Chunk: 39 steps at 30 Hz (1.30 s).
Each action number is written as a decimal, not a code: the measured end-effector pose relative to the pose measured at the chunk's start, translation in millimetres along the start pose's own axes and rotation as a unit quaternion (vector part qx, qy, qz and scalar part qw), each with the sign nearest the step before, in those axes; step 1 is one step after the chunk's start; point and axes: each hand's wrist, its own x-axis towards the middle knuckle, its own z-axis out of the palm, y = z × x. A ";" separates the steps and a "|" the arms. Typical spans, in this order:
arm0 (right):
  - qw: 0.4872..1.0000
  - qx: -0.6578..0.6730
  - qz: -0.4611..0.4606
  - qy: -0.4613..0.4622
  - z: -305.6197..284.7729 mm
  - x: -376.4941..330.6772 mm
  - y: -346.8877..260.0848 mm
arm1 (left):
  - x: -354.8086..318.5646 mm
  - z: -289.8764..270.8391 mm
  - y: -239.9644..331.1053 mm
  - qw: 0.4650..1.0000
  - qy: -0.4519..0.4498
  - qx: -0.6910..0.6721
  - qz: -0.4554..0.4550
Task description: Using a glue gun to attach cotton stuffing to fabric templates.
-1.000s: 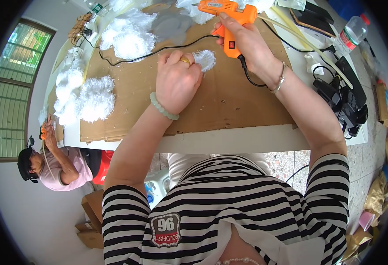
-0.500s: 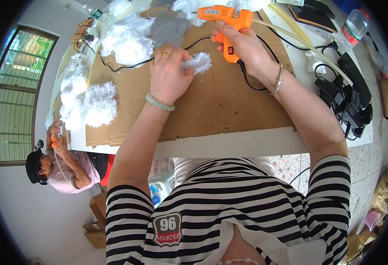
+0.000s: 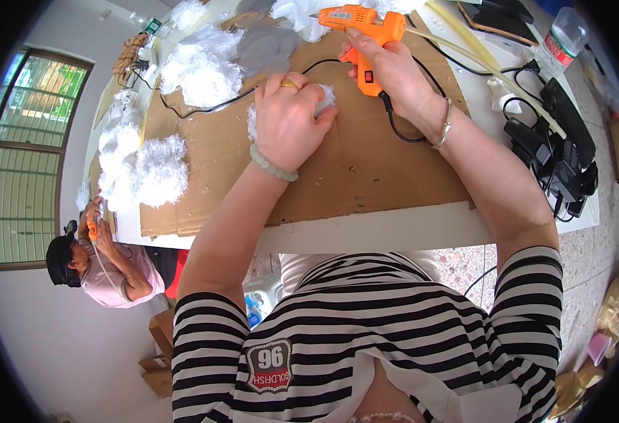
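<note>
On cardboard (image 3: 366, 169) | left hand (image 3: 288, 123) clutching white fluff (image 3: 323, 99) | right hand (image 3: 387, 70) gripping glue gun (image 3: 366, 25)

The person wears a black-and-white striped short-sleeved top with a dark shield-shaped patch on the chest. A pale green bead bracelet circles the wrist behind the left hand (image 3: 289, 121), a ring sits on one finger, and a thin silver bangle circles the wrist behind the right hand (image 3: 392, 69).
</note>
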 end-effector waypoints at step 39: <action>1.000 0.006 0.006 0.000 0.1 -0.8 0.7 | -10.0 -21.2 -51.4 0.924 -0.153 -0.311 -0.161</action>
